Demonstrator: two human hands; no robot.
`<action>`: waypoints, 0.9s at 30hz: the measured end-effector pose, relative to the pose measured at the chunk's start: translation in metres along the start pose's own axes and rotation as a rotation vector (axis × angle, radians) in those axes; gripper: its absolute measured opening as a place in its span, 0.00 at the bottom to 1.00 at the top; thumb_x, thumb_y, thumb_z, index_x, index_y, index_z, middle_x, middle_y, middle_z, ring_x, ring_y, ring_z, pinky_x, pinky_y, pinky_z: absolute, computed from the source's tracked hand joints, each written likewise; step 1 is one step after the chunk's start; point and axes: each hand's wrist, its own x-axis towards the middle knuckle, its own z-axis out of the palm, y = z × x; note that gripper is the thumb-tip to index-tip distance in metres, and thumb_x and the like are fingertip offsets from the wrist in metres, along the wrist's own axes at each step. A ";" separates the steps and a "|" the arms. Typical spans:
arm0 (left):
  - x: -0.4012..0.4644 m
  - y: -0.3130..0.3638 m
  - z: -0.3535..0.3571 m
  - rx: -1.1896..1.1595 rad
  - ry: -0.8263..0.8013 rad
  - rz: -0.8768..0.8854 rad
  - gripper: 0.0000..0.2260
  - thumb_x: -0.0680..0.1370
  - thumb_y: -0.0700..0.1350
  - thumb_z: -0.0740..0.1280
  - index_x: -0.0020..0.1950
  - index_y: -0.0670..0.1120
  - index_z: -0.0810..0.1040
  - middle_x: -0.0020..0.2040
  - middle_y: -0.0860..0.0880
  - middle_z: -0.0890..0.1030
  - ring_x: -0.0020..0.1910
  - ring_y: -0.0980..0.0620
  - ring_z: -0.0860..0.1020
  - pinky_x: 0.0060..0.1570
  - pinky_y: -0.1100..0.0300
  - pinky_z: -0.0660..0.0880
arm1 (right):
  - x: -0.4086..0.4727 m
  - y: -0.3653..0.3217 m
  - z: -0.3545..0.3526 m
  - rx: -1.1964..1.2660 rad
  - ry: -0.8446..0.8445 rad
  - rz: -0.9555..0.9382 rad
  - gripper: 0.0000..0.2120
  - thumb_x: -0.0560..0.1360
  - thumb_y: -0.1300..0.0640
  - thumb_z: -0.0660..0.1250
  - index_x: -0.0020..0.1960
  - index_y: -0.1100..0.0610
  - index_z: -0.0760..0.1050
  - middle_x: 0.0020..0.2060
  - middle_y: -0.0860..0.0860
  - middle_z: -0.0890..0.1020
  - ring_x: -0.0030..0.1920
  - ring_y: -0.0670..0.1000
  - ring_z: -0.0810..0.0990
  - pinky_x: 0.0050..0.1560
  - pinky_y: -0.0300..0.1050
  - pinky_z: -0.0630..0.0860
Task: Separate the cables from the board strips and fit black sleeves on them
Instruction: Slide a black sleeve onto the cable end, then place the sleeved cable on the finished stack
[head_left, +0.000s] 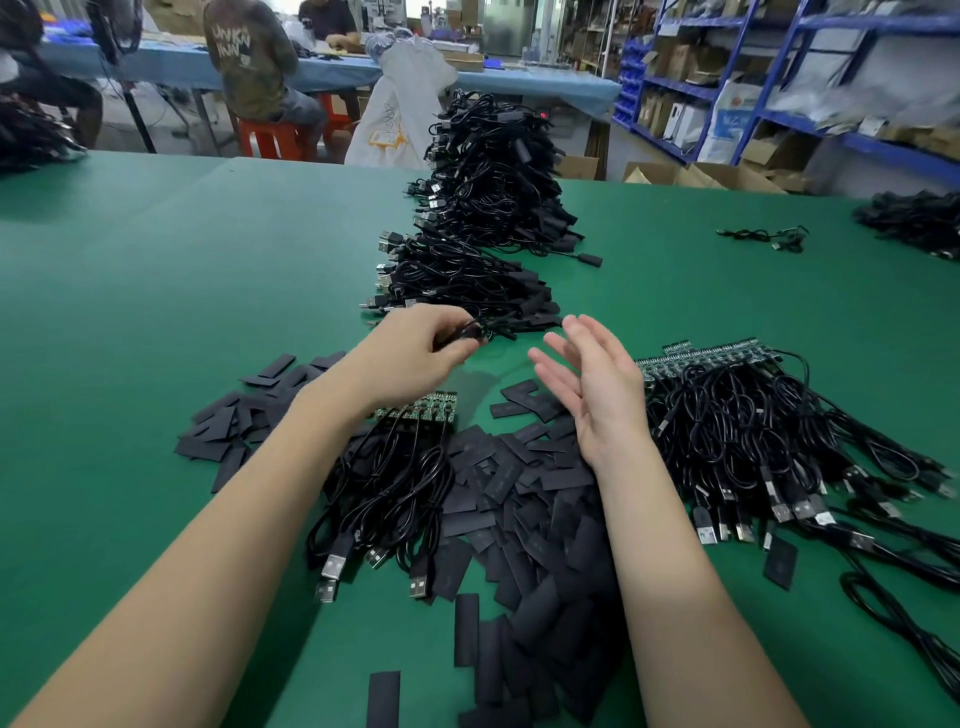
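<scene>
The green tabletop (156, 312) is laid out for a flow of work: loose black sleeves (524, 499) are heaped in the middle within easy reach, unprocessed board strips (701, 358) with their cables (769, 436) are kept to the right, and one short strip (421, 408) lies under the left wrist. Finished cables are stacked in a pile (467, 280) ahead. A cable (470, 332) is pinched in the left hand's (415, 353) grip at the pile's near edge, apparently for setting down. The right hand (592, 384) is held apart and flat, holding nothing.

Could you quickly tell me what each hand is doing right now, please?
Left hand: fingers curled, pinching a black cable at the near stack.
Right hand: open, fingers straight, holding nothing.
</scene>
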 end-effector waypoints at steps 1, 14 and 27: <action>0.009 -0.002 0.001 0.142 0.049 0.011 0.08 0.84 0.49 0.62 0.54 0.48 0.79 0.45 0.50 0.82 0.47 0.46 0.81 0.47 0.56 0.75 | 0.000 -0.001 -0.002 -0.009 -0.002 0.009 0.19 0.79 0.55 0.72 0.68 0.55 0.75 0.54 0.55 0.86 0.47 0.54 0.88 0.44 0.43 0.84; 0.107 -0.047 0.049 0.756 0.124 0.179 0.16 0.85 0.52 0.60 0.71 0.55 0.76 0.61 0.48 0.72 0.64 0.44 0.68 0.59 0.48 0.66 | 0.002 0.001 -0.004 -0.158 -0.106 0.072 0.07 0.81 0.52 0.68 0.58 0.52 0.79 0.47 0.48 0.88 0.47 0.52 0.88 0.41 0.41 0.83; 0.101 -0.064 0.047 0.717 0.183 0.298 0.20 0.84 0.57 0.56 0.74 0.54 0.73 0.62 0.47 0.74 0.62 0.45 0.71 0.64 0.45 0.64 | 0.005 0.001 -0.005 -0.178 -0.116 0.093 0.09 0.81 0.52 0.69 0.59 0.53 0.79 0.47 0.48 0.88 0.44 0.49 0.88 0.40 0.39 0.82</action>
